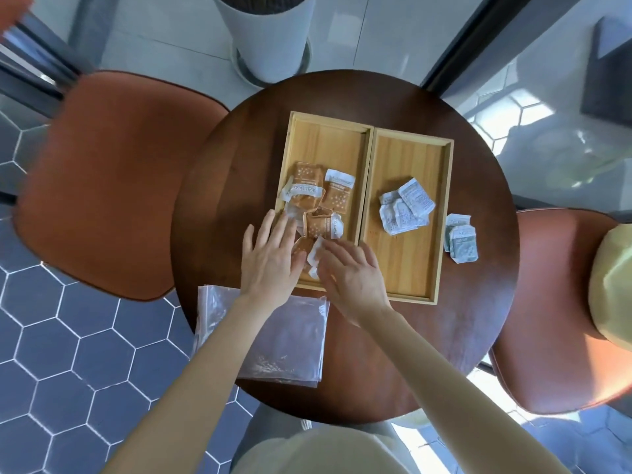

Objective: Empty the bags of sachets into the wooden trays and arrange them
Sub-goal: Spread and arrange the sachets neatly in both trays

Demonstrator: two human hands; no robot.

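Note:
Two wooden trays sit side by side on the round dark table. The left tray (328,138) holds several brown-and-white sachets (307,193). The right tray (410,155) holds a small pile of pale blue-white sachets (405,206). Two more pale sachets (460,239) lie on the table just right of it. My left hand (272,260) lies flat, fingers spread, over the near end of the left tray, touching sachets. My right hand (352,271) rests beside it, its fingertips on a white sachet (315,251). Clear empty plastic bags (284,343) lie at the near table edge under my forearms.
The round table (478,319) has brown cushioned chairs on the left (113,183) and right (554,319). A white cylindrical stand (270,35) rises behind the table. A pale cushion (612,285) lies on the right chair. The floor has hexagonal tiles.

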